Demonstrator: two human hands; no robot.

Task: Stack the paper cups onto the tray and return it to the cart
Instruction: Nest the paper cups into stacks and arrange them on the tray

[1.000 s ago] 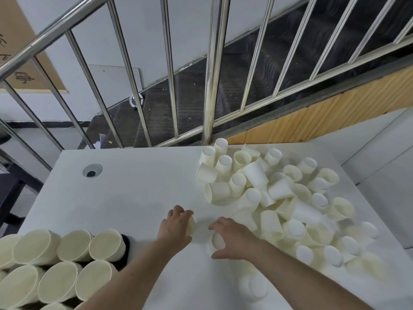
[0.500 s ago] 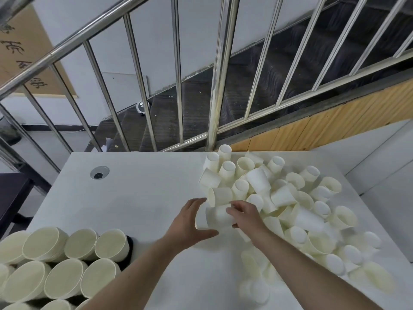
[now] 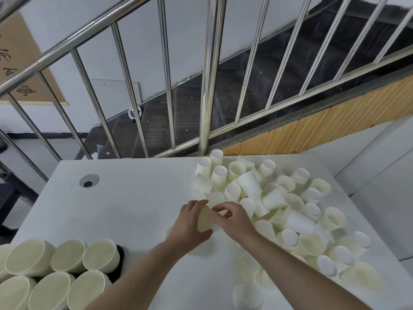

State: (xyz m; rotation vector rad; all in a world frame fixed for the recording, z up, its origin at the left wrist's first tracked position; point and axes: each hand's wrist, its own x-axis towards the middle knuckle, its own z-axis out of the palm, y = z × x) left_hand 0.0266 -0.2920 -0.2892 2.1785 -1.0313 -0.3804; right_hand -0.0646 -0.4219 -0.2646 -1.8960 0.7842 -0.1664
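Note:
A heap of loose white paper cups (image 3: 274,198) covers the right half of the white table (image 3: 125,206). My left hand (image 3: 190,227) grips a cup (image 3: 204,219) on its side at the heap's near left edge, mouth facing me. My right hand (image 3: 232,218) pinches the same cup from the right, fingers curled over its far end. At the bottom left, stacks of nested cups (image 3: 55,274) lie on their sides on a black tray (image 3: 120,258), of which only a dark edge shows.
A steel stair railing (image 3: 206,86) rises right behind the table's far edge. A round cable grommet (image 3: 89,180) sits in the table at the far left. More cups (image 3: 248,294) lie blurred near the front edge.
Both hands have closed in together on one cup; the right hand moved from a cup in the heap toward the left hand. The camera has tilted slightly.

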